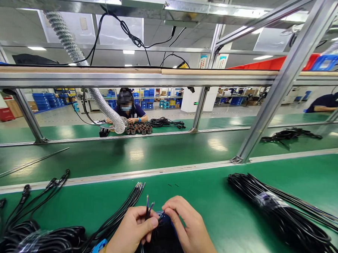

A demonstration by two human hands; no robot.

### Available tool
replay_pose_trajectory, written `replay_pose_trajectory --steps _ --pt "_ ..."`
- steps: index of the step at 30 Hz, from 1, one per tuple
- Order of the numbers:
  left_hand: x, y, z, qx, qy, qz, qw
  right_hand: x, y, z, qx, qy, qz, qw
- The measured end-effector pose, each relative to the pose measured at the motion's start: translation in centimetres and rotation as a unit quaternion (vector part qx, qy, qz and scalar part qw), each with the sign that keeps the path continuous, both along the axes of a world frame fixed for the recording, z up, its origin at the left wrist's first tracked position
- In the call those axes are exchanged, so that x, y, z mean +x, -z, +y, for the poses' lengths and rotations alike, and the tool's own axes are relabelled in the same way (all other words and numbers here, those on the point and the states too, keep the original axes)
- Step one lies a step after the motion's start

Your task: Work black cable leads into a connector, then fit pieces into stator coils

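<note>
My left hand (132, 229) is closed in a pinch round the end of a black cable (149, 209), whose stripped wire tips stick up between thumb and fingers. My right hand (188, 226) is closed beside it, fingertips pinching at the same cable end where some blue shows. Both hands hover over the green bench (223, 214) near its front edge, above a dark object that I cannot make out. A blue band sits on my left wrist.
A bundle of black cables (279, 217) lies to the right. More cables with plugs (38, 225) lie at the left, with a row of stripped ends (132, 195) fanned out. Beyond a metal frame (268, 93), a seated person (129, 110) works opposite beside a flexible duct (108, 109).
</note>
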State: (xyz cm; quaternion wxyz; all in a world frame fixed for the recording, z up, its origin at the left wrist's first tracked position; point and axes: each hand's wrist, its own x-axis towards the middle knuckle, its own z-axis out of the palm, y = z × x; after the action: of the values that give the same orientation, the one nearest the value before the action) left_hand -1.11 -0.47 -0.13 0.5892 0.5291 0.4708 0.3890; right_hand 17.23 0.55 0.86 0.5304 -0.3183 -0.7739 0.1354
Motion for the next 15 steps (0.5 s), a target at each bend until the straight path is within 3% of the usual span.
replay_pose_trajectory --steps 10,15 --pt "-0.1 1.3 0.4 0.009 0.005 -0.013 1.0 0.1 0.2 0.1 0.033 0.009 -0.038 0.999" --pt "-0.2 1.2 0.2 0.02 0.017 -0.014 1.0 0.2 0.4 0.2 0.04 0.025 -0.07 0.996"
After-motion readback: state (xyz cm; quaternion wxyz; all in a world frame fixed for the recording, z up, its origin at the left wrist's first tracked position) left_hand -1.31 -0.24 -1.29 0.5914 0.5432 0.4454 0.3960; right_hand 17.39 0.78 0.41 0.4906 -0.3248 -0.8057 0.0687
